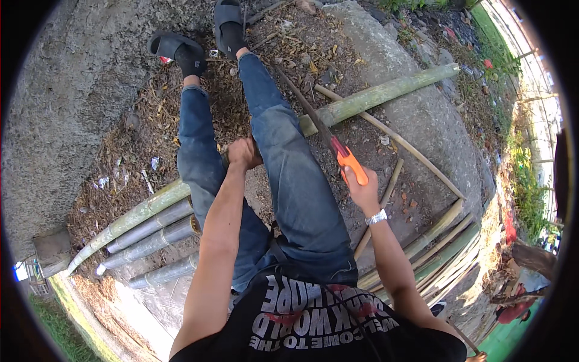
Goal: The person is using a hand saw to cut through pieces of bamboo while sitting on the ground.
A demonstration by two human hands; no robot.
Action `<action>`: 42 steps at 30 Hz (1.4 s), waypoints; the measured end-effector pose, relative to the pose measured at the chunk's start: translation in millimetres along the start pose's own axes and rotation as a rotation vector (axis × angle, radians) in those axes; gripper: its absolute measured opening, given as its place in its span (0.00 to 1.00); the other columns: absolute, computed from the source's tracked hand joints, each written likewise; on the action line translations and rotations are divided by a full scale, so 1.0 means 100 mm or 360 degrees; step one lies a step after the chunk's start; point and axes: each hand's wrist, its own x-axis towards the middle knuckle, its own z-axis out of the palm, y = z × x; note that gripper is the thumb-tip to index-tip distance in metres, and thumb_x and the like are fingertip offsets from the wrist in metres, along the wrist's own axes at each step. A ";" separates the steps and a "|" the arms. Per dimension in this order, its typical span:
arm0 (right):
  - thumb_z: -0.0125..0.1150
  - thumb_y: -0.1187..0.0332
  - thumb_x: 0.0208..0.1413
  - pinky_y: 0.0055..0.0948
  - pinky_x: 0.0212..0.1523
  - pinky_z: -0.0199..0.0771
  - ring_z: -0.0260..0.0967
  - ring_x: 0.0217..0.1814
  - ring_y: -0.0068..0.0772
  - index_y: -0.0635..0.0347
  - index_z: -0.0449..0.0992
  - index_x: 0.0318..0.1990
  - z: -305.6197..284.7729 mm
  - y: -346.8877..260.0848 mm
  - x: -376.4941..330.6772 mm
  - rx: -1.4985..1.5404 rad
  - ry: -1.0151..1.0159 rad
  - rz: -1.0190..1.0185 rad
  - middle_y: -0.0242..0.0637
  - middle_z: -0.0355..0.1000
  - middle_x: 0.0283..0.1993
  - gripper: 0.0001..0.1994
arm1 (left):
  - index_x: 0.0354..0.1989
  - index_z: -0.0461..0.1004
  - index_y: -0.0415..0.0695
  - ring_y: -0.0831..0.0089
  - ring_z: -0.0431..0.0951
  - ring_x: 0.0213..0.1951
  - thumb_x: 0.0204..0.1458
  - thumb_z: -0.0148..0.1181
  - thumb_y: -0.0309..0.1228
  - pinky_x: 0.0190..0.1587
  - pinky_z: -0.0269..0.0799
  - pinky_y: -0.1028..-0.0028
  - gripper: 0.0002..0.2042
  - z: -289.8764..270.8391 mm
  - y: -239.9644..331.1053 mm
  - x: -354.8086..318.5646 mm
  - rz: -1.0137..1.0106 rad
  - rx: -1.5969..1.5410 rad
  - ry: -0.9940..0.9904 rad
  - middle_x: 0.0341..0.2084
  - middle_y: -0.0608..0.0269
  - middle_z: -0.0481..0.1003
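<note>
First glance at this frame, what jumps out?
The orange-handled saw at centre right, gripped by the right hand, its dark blade running up-left toward the long green bamboo pole that crosses the dirt diagonally. The left hand clamps that pole between the person's jeans-clad legs. More cut bamboo lies stacked at lower left and lower right.

Saw (pixel 329 142) across bamboo pole (pixel 374 96)
</note>
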 end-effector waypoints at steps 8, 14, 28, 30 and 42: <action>0.66 0.67 0.58 0.32 0.21 0.62 0.65 0.15 0.30 0.65 0.78 0.29 -0.68 -0.13 -1.54 -0.0233 0.0025 -0.0010 0.37 0.66 0.16 0.10 | 0.39 0.80 0.41 0.50 0.84 0.45 0.47 0.66 0.51 0.50 0.79 0.55 0.23 -0.20 0.04 -0.06 -0.0069 -0.0085 0.0124 0.40 0.43 0.82; 0.66 0.65 0.59 0.37 0.22 0.64 0.67 0.17 0.41 0.65 0.77 0.28 0.03 -0.22 -0.20 -0.0148 0.0113 -0.0196 0.43 0.69 0.18 0.13 | 0.39 0.80 0.40 0.49 0.84 0.44 0.48 0.63 0.47 0.49 0.80 0.54 0.21 0.10 -0.07 -0.02 -0.0079 -0.0143 0.0224 0.37 0.43 0.82; 0.58 0.62 0.68 0.22 0.24 0.61 0.64 0.23 0.13 0.71 0.82 0.45 -0.51 0.02 -1.38 0.0154 0.0084 0.0097 0.25 0.70 0.22 0.16 | 0.37 0.82 0.40 0.51 0.85 0.43 0.44 0.68 0.53 0.47 0.81 0.58 0.25 -0.10 -0.02 0.05 0.0051 0.0000 0.0172 0.38 0.45 0.83; 0.63 0.68 0.62 0.28 0.22 0.62 0.65 0.18 0.19 0.66 0.81 0.35 -0.04 -0.04 -0.45 0.0013 0.0053 -0.0005 0.31 0.69 0.18 0.09 | 0.39 0.82 0.40 0.51 0.85 0.42 0.48 0.65 0.48 0.47 0.81 0.57 0.21 0.07 -0.11 0.04 0.0002 0.0027 0.0086 0.38 0.45 0.83; 0.58 0.77 0.61 0.21 0.28 0.68 0.67 0.26 0.14 0.72 0.81 0.45 -0.42 0.27 -1.69 0.0187 0.0213 0.0246 0.26 0.74 0.26 0.09 | 0.41 0.80 0.36 0.46 0.82 0.46 0.47 0.64 0.54 0.52 0.78 0.54 0.29 -0.17 0.03 0.05 0.0104 -0.0066 -0.0050 0.40 0.38 0.81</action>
